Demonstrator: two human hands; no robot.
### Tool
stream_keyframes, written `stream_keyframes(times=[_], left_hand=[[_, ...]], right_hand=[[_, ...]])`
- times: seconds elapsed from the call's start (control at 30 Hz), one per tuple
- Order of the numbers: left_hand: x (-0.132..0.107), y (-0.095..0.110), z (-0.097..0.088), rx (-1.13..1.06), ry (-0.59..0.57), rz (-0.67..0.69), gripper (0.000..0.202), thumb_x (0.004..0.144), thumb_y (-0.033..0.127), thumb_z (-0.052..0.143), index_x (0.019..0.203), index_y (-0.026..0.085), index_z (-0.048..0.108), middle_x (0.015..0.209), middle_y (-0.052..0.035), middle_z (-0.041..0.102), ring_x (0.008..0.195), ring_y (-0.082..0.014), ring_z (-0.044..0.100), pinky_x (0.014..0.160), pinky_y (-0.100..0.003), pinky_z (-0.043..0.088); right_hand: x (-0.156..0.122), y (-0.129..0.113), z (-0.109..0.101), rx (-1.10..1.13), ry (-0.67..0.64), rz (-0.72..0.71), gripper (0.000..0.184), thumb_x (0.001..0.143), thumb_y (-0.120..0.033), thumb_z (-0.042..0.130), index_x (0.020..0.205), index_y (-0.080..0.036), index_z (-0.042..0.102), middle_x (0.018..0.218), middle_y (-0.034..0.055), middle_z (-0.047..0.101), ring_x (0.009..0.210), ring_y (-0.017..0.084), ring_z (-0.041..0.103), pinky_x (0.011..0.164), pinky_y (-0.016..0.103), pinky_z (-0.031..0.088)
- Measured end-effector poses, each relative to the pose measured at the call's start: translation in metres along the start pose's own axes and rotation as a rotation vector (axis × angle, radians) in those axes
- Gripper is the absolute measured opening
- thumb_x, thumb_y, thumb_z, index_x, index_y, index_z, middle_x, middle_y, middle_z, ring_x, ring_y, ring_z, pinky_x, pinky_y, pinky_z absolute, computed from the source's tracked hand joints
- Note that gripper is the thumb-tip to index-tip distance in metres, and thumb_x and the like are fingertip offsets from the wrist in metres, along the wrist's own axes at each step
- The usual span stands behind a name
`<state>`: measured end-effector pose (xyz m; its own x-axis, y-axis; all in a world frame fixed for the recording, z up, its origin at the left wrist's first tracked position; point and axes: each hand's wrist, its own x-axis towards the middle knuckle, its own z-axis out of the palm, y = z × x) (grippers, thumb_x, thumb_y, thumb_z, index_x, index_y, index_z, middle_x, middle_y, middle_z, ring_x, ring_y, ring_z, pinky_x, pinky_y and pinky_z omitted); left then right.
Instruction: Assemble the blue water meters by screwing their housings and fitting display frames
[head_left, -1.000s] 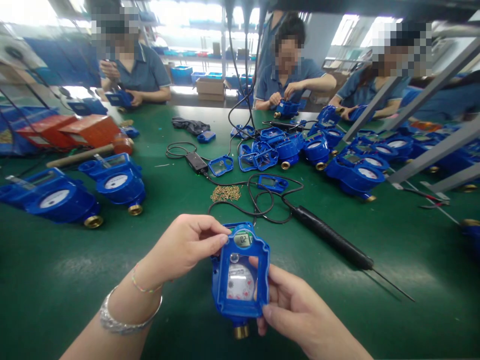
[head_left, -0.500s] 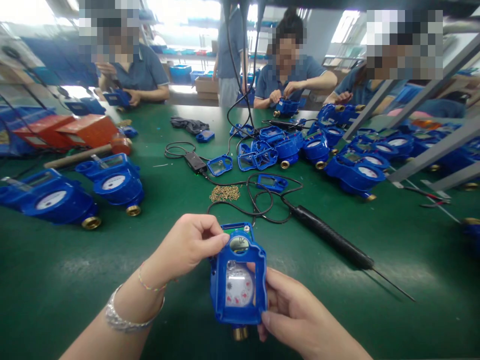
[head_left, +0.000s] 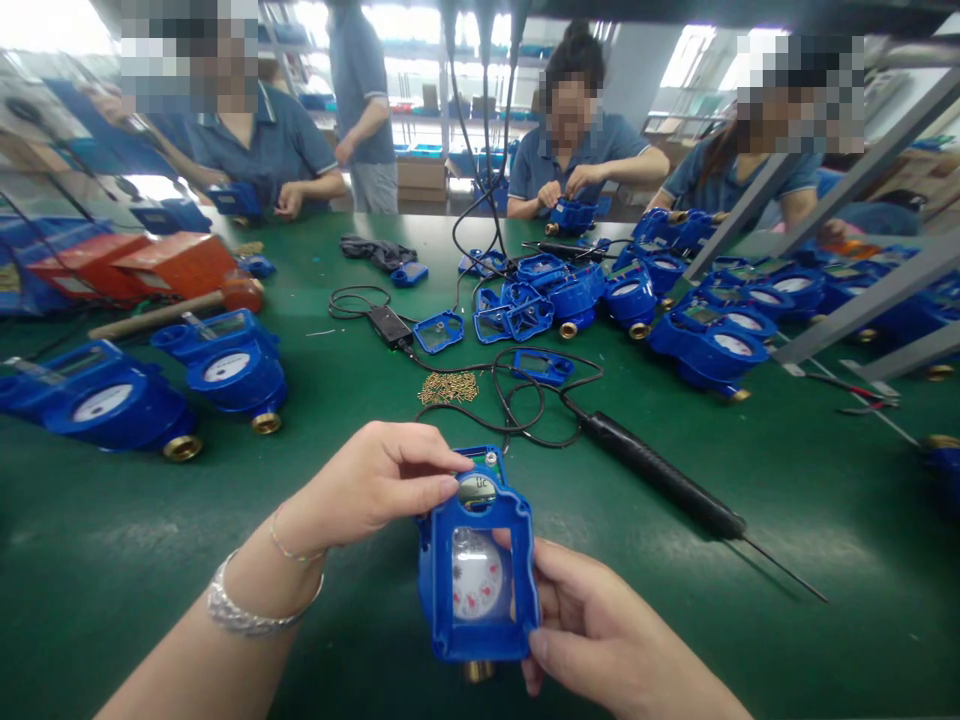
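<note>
Fingers [head_left: 439, 482]: those of the left hand [head_left: 367, 490] pinch the top edge of the blue water meter [head_left: 476, 575] beside its small display; the right hand [head_left: 600, 630] grasps its right side.
Meter: upright, just above the green bench [head_left: 112, 580], brass fitting lowest.
Beyond: black screwdriver [head_left: 660, 475] and pile of screws [head_left: 448, 387] on the bench.

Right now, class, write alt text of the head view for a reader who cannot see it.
Two bare hands hold a blue water meter over a green table, the left hand at its display, the right hand at its lower side. Beyond lie more meters and a black probe.
</note>
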<state>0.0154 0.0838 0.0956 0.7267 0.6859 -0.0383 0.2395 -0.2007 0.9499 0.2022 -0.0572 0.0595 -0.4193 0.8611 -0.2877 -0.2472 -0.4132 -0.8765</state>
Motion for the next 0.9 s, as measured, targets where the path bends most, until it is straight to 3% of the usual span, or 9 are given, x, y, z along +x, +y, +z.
stream_keyframes(times=[0.13, 0.37, 0.63, 0.77, 0.9], left_hand=[[0.0, 0.002, -0.001, 0.048, -0.019, 0.015, 0.018, 0.073, 0.023, 0.061, 0.082, 0.013, 0.074, 0.071, -0.0037, 0.065, 0.065, -0.0125, 0.057, 0.058, -0.021, 0.043], [0.002, 0.005, -0.001, 0.137, -0.074, -0.023, 0.014, 0.07, 0.02, 0.06, 0.063, 0.011, 0.068, 0.063, -0.0018, 0.062, 0.06, -0.011, 0.054, 0.056, -0.02, 0.041], [0.015, 0.023, -0.006, 0.367, -0.357, -0.08, 0.013, 0.073, 0.023, 0.061, 0.067, 0.014, 0.068, 0.07, 0.0006, 0.06, 0.061, -0.0095, 0.054, 0.055, -0.018, 0.04], [0.018, 0.033, -0.004, 0.523, -0.383, -0.126, 0.011, 0.072, 0.022, 0.061, 0.065, 0.015, 0.065, 0.063, 0.0027, 0.059, 0.054, -0.0085, 0.05, 0.049, -0.018, 0.035], [0.017, 0.033, -0.002, 0.553, -0.394, -0.046, 0.016, 0.079, 0.023, 0.056, 0.07, 0.015, 0.068, 0.07, 0.0, 0.062, 0.061, -0.0105, 0.055, 0.055, -0.018, 0.039]], right_hand=[[0.0, -0.001, 0.001, -0.038, 0.008, 0.057, 0.065, 0.073, -0.005, 0.047, 0.135, -0.018, 0.036, 0.091, 0.0055, 0.065, 0.074, 0.014, 0.059, 0.06, 0.023, 0.044], [0.002, -0.01, 0.005, -0.124, 0.008, 0.117, 0.051, 0.064, 0.001, 0.046, 0.11, -0.017, 0.056, 0.084, -0.001, 0.055, 0.069, 0.009, 0.049, 0.058, 0.02, 0.04], [0.006, -0.013, 0.016, 0.097, -0.057, 0.135, 0.045, 0.063, -0.001, 0.049, 0.105, -0.016, 0.059, 0.078, -0.0029, 0.055, 0.064, 0.006, 0.046, 0.053, 0.013, 0.037], [0.006, -0.014, 0.017, 0.119, -0.066, 0.133, 0.046, 0.061, -0.002, 0.05, 0.103, -0.018, 0.06, 0.079, -0.0026, 0.056, 0.063, 0.006, 0.046, 0.052, 0.013, 0.036], [0.005, -0.008, 0.013, 0.066, -0.024, 0.171, 0.05, 0.059, -0.007, 0.053, 0.109, -0.015, 0.057, 0.074, -0.0019, 0.056, 0.058, 0.007, 0.045, 0.051, 0.016, 0.036]])
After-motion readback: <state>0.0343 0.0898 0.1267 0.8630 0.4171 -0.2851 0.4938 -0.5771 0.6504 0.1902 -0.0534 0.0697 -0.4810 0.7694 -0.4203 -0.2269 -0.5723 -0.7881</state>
